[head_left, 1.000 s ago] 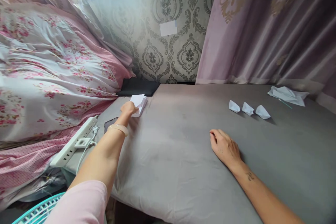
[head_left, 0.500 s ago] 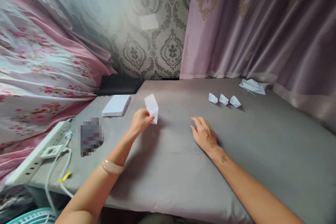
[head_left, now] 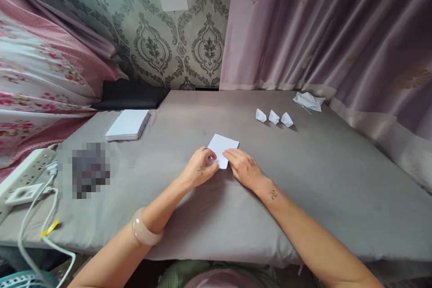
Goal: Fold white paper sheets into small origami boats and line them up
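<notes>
A small white sheet of paper [head_left: 222,143] is between my two hands, low over the grey cloth-covered table. My left hand [head_left: 201,165] pinches its lower left edge between thumb and fingers. At the right edge, my right hand [head_left: 243,165] has its fingertips on the paper; its thumb is hidden beneath. Beyond and to the right stand three folded white paper pieces in a row: one [head_left: 261,115], a middle one [head_left: 274,117] and a right one [head_left: 287,120].
A stack of white paper [head_left: 128,123] lies at the left, near a black flat item [head_left: 131,94]. A power strip [head_left: 27,175] with white cables [head_left: 54,204] runs along the left edge. Loose white papers [head_left: 308,100] sit far right. A blurred dark object [head_left: 90,166] is at left.
My left hand has brought the paper rightward and nearer to me. My right hand has moved left and now touches it too. The camera view has shifted to the right and down.
</notes>
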{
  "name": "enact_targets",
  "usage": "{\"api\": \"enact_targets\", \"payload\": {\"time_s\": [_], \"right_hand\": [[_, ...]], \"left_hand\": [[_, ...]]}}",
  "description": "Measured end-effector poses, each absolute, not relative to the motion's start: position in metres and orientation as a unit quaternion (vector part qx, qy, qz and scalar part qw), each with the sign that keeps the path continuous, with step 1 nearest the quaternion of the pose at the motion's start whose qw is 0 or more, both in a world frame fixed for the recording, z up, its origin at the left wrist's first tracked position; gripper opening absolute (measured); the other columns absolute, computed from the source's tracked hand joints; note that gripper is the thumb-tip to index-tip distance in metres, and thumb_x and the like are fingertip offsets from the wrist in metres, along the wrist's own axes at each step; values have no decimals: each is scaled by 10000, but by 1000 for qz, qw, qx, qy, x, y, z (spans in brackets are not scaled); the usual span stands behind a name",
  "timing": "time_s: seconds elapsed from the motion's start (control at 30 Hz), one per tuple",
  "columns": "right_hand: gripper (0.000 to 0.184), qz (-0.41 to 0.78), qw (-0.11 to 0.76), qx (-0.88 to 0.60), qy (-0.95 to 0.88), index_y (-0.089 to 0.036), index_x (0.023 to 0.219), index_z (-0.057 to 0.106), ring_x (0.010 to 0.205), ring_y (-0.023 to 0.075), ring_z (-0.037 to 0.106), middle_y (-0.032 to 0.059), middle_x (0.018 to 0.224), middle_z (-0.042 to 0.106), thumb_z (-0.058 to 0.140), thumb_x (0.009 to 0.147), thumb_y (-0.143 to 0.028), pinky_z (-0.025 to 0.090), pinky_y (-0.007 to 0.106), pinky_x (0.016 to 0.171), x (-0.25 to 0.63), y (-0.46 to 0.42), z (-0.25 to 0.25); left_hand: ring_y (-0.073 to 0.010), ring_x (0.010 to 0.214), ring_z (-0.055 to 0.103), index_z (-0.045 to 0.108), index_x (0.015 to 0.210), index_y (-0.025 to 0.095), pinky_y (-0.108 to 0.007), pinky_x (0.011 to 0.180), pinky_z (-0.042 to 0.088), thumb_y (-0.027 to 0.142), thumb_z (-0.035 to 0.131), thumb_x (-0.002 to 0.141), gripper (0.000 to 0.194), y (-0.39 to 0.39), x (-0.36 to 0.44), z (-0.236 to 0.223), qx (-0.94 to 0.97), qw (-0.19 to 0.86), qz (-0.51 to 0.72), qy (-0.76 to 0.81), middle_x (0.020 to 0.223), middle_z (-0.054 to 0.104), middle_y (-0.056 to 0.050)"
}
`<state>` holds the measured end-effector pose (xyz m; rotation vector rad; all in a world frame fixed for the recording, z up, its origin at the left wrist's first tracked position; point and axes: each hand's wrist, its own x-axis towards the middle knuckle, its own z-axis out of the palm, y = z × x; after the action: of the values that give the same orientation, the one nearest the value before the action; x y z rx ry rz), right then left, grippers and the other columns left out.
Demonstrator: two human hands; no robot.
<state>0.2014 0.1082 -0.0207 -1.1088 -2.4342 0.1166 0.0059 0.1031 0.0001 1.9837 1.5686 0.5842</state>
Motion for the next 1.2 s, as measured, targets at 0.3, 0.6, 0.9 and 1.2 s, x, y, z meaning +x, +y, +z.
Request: {"api": "enact_targets", "payload": {"time_s": [0.3,0.6,0.9,1.2], "right_hand": [[448,178,291,-349,-873,-223,1184,646,1227,175,529,67,1259,625,378,875,-42,458,380,1022,215,118,-25],[280,125,214,-381,-891,-216,1085,675,1053,188,600,50,1164,676,505,879,-132,390,417,1021,214,104,-12],[335,240,275,-549,-752,-176,691,649,903,136,610,49,1101,639,454,945,-272,456,255,808,193,120,-14],[327,151,154,-642,-735,-154,795,639,817,143,625,80,1077,592,403,966,-305,438,257,741,176,133,-10]], "left_hand": [[-244,1378,344,456,1337,204,-441,1109,338,46,429,760,600,117,-43,-14,889,188,199,367,1387,518,-74],[-195,1088,611,622,1167,206,-318,946,441,248,328,961,362,108,-37,-10,896,171,166,374,1157,678,-75],[-87,518,304,527,583,164,-227,507,227,414,490,852,369,129,-5,4,668,278,210,657,520,332,50],[-129,554,414,557,660,187,-249,546,253,357,458,865,284,135,1,-9,655,227,212,689,582,518,3]]}}
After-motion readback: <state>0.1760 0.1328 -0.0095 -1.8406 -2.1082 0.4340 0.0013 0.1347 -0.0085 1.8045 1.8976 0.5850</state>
